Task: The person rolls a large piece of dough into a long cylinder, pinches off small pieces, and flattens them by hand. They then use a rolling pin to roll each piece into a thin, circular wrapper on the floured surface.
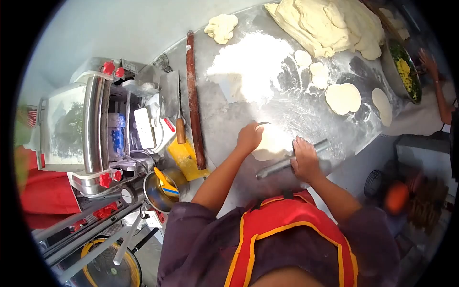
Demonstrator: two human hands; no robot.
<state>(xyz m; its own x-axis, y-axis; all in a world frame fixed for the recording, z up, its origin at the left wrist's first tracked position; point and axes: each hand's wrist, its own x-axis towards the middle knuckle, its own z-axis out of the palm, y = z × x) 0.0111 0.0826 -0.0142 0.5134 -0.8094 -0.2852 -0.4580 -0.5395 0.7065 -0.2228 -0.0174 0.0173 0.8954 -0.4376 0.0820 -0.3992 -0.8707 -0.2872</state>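
A thin round of dough (271, 143) lies on the floured metal table in front of me, brightly lit. My left hand (251, 137) has its fingers curled at the dough's left edge, gripping it; the fingertips are partly hidden. Across the near right side of that round lies a metal rolling pin (272, 169), set at a slant. My right hand (306, 158) holds the pin from above, its fingers reaching over it toward the dough. Farther right are a larger flat dough round (343, 99) and another flat piece (382, 106). Two small dough pieces, one (302, 58) and another (319, 75), sit beyond.
A large dough mass (330, 26) and a flour pile (253, 62) cover the back. A long wooden rolling pin (193, 95), a cleaver (169, 95), a pot (165, 191) and a roller machine (91, 124) stand left. Another person's hand (429, 64) is near a filling bowl (399, 71).
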